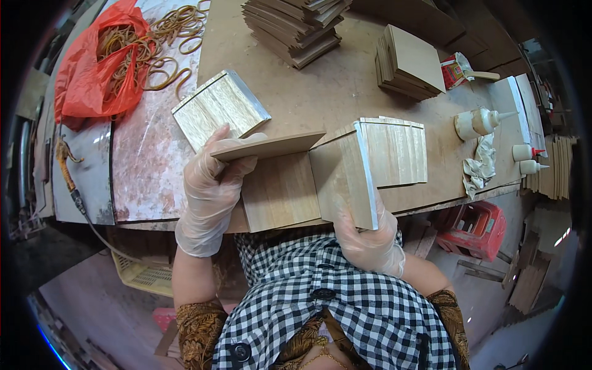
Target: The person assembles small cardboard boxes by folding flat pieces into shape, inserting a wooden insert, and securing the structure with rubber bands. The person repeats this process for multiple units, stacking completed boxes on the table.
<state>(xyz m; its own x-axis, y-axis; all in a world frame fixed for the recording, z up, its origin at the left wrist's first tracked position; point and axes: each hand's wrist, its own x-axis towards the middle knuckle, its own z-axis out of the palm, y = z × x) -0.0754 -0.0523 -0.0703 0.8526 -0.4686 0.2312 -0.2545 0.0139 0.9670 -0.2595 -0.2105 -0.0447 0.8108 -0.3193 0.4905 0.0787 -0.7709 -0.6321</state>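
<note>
My gloved left hand (209, 194) pinches a thin brown fibreboard panel (274, 147), seen tilted and nearly edge-on. Gripped in my gloved right hand (370, 243) is a light wooden panel (345, 169) with a pale edge strip, held upright at a slant. Between the hands, at the table's front edge, a third panel of wood (280, 191) meets the right-hand panel along one side; whether they are joined I cannot tell. Grooved wooden panels (394, 151) lie just beyond my right hand, and more panels (219, 108) lie past my left hand.
An orange-red plastic bag (92, 68) of rubber bands (176, 31) is at the far left. Stacks of brown boards (296, 31) and square panels (416, 58) stand at the back. Glue bottles (478, 123) and a crumpled cloth (481, 166) sit right. A red stool (475, 231) stands below.
</note>
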